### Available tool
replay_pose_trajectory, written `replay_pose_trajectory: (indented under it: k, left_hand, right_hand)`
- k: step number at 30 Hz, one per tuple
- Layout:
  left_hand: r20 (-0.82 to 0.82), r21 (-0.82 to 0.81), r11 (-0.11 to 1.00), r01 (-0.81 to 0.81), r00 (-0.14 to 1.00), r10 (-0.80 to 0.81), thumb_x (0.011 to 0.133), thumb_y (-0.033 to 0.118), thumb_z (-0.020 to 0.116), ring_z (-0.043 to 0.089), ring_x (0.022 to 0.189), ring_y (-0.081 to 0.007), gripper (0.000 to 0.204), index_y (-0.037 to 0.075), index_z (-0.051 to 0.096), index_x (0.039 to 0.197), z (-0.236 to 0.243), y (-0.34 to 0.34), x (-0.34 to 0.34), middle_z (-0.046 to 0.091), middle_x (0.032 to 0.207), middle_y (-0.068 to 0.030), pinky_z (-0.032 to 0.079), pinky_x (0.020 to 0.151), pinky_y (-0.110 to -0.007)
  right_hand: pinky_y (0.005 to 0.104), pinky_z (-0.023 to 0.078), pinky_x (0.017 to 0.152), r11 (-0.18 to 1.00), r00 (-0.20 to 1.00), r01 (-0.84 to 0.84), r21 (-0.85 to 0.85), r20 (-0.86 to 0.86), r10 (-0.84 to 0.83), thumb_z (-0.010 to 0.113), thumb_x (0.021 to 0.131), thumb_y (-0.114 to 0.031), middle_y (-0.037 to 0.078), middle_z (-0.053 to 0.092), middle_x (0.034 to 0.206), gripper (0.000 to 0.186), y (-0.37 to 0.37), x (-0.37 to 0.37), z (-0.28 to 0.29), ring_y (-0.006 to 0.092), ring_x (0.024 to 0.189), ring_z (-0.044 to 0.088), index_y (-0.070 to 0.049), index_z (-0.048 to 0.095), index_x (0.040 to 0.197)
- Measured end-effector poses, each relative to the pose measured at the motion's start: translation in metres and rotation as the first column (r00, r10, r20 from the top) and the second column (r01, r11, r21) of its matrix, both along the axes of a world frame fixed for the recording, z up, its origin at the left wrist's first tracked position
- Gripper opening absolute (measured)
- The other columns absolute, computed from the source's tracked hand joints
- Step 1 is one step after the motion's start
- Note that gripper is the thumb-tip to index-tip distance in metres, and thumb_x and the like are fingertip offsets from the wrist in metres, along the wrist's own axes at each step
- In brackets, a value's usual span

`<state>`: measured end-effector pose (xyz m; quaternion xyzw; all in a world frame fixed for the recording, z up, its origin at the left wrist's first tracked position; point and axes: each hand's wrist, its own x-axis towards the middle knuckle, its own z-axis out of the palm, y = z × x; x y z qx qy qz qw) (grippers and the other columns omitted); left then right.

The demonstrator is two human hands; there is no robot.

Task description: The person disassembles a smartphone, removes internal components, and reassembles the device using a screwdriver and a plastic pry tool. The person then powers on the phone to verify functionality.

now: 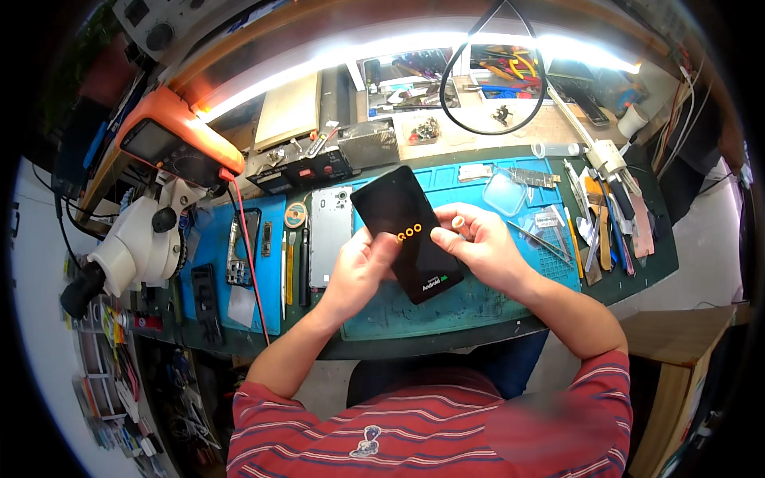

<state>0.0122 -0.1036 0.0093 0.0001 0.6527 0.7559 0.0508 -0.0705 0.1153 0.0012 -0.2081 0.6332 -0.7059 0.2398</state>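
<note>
A black smartphone [408,259] is held tilted above the blue work mat, its screen toward me. The dark screen shows a yellow logo in the middle and small lettering near the lower end. My left hand [365,269] grips the phone's left edge, thumb over the glass. On the opposite edge my right hand [486,248] is closed round it, with its thumb on the side of the screen. Most of the fingers behind the phone are hidden. A silver phone back cover [329,231] lies on the bench just left of the phone.
An orange multimeter [179,147] and a white microscope [139,239] stand at the left. A phone frame [241,248] lies on the left mat. Tweezers [543,241], a clear plastic box [504,193] and several hand tools [602,227] lie at the right. A black cable loop [444,88] hangs ahead.
</note>
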Motion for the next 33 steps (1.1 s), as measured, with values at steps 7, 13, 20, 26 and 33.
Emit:
replay_pose_trajectory:
  k: [7, 13, 20, 26, 33]
  left_hand:
    - [0.065, -0.046, 0.999, 0.014, 0.998, -0.011, 0.111, 0.031, 0.062, 0.070, 0.105, -0.0114, 0.043, 0.002, 0.054, 0.142, 0.001, -0.005, -0.001, 0.070, 0.124, -0.0050, 0.060, 0.083, -0.028]
    - [0.034, 0.000, 1.000, 0.016, 0.999, -0.016, 0.112, 0.057, 0.042, 0.065, 0.123, -0.0215, 0.070, 0.003, 0.040, 0.158, 0.005, -0.003, -0.006, 0.065, 0.137, -0.0106, 0.057, 0.098, -0.037]
    - [-0.181, -0.033, 0.970, -0.241, 0.956, 0.231, 0.115, 0.056, 0.032, 0.062, 0.129, -0.0286, 0.076, -0.003, 0.029, 0.162, 0.000, -0.019, -0.018, 0.061, 0.140, -0.0236, 0.052, 0.108, -0.043]
    - [-0.264, -0.118, 0.969, -0.219, 0.947, 0.182, 0.117, 0.042, 0.041, 0.067, 0.120, -0.0236, 0.061, 0.000, 0.035, 0.160, -0.011, -0.013, -0.017, 0.066, 0.131, -0.0180, 0.054, 0.105, -0.038]
    - [-0.428, -0.504, 0.813, -0.291, 0.902, 0.058, 0.101, 0.007, 0.070, 0.073, 0.089, -0.0196, 0.027, 0.002, 0.068, 0.128, -0.021, -0.010, -0.025, 0.075, 0.108, -0.0106, 0.059, 0.080, -0.033]
  right_hand:
    - [0.0251, 0.054, 0.084, 0.999, 0.999, -0.029, -0.032, 0.035, 0.030, 0.072, 0.103, -0.013, 0.008, 0.076, 0.109, 0.034, 0.000, 0.002, 0.015, 0.0074, 0.098, 0.067, 0.002, 0.064, 0.132]
    - [0.0282, 0.057, 0.085, 0.999, 1.000, -0.015, -0.029, 0.020, 0.016, 0.076, 0.098, -0.012, 0.008, 0.078, 0.105, 0.033, 0.005, -0.005, 0.023, 0.0087, 0.094, 0.070, -0.002, 0.070, 0.129]
    - [0.0275, 0.054, 0.059, 0.829, -0.103, 0.524, 0.193, -0.953, 0.287, 0.077, 0.075, -0.016, 0.000, 0.076, 0.104, 0.041, 0.061, 0.021, 0.053, 0.0153, 0.078, 0.066, -0.010, 0.075, 0.116]
    - [0.0253, 0.053, 0.061, 0.807, -0.160, 0.479, 0.345, -0.870, 0.467, 0.073, 0.082, -0.028, 0.005, 0.074, 0.118, 0.043, 0.070, 0.054, 0.011, 0.0131, 0.081, 0.063, -0.008, 0.074, 0.120]
    - [0.0300, 0.057, 0.062, 0.897, -0.028, 0.342, 0.279, -0.951, 0.307, 0.083, 0.090, -0.032, 0.005, 0.076, 0.106, 0.035, 0.082, 0.045, 0.023, 0.0194, 0.080, 0.072, -0.006, 0.073, 0.110]
